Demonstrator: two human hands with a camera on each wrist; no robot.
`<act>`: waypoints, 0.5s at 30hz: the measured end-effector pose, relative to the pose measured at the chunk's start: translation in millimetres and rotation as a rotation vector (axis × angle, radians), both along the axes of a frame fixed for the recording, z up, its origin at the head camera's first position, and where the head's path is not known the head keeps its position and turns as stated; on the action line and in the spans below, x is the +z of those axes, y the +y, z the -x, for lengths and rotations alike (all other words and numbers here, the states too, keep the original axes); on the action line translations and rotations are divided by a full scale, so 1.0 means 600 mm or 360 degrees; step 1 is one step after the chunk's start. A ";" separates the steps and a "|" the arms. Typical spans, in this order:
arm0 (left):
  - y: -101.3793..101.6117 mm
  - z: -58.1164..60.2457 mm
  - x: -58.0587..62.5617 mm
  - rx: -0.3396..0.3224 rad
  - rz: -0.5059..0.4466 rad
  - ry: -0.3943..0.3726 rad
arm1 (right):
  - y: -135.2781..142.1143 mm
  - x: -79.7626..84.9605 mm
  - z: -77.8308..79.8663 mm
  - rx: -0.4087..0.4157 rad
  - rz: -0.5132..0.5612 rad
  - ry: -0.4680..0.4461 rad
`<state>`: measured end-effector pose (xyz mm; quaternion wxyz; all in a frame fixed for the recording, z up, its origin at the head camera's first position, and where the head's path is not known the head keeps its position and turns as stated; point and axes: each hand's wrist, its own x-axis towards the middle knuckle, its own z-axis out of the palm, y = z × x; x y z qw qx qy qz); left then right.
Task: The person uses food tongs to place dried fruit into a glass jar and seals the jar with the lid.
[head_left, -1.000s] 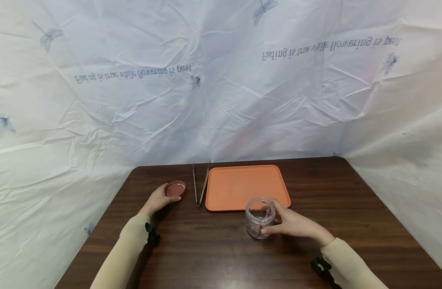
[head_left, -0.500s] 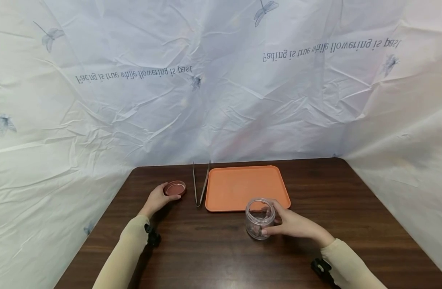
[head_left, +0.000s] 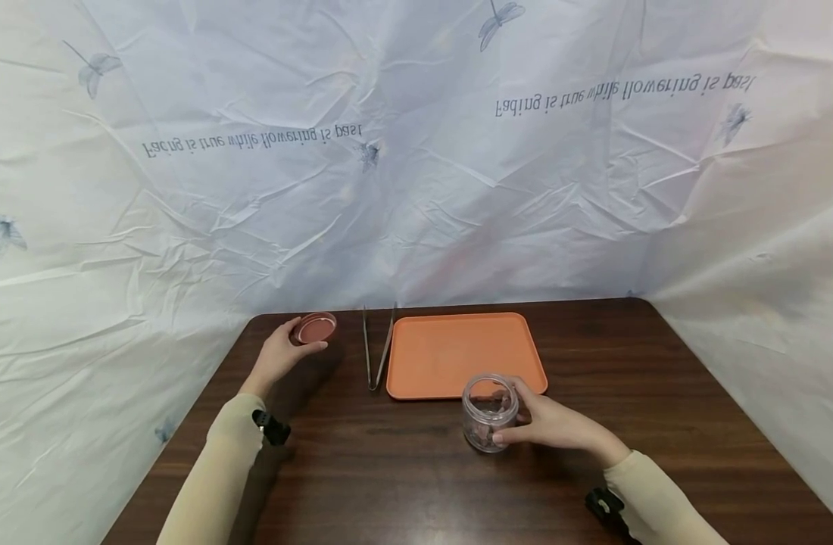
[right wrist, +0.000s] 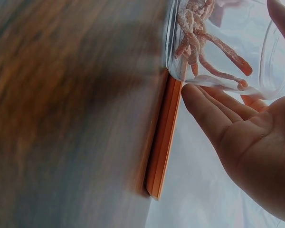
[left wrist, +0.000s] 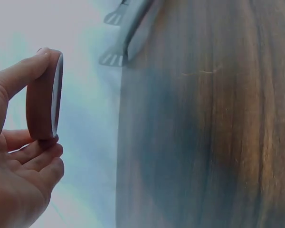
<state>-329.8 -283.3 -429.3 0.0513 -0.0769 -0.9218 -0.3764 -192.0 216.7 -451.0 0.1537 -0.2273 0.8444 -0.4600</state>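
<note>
In the head view my left hand (head_left: 278, 357) pinches the edge of a round reddish-brown jar lid (head_left: 316, 328) near the back left of the table. Its inner side faces up, and the left wrist view shows the lid (left wrist: 42, 97) edge-on between thumb and fingers, raised off the tabletop. My right hand (head_left: 549, 420) grips a clear jar (head_left: 488, 416) from its right side, the jar upright with its mouth uncovered. Inside the jar, the right wrist view shows several pinkish, sugar-dusted strips (right wrist: 194, 40). The jar's base rests on the table just in front of the tray.
An orange tray (head_left: 457, 352) lies at the back middle. Metal tongs (head_left: 372, 386) lie left of it, spread, with their slotted tips (left wrist: 112, 59) at the back edge. Printed white sheeting (head_left: 416, 189) hangs behind the dark wooden table (head_left: 389, 477).
My left hand has lifted the lid and carried it back and slightly left over the last half second. My right hand and the jar have stayed in place.
</note>
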 end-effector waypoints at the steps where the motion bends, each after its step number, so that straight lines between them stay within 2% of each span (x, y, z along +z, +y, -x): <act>1: 0.002 -0.002 0.002 -0.0007 -0.0001 -0.0004 | 0.000 0.000 0.000 0.0002 0.0001 0.0001; 9: 0.047 -0.019 0.010 -0.0114 0.0090 0.0046 | 0.000 0.003 -0.004 0.0013 0.0000 0.0010; 15: 0.096 -0.040 0.028 -0.0281 0.0102 0.0080 | 0.000 0.002 -0.004 0.0020 0.0021 0.0019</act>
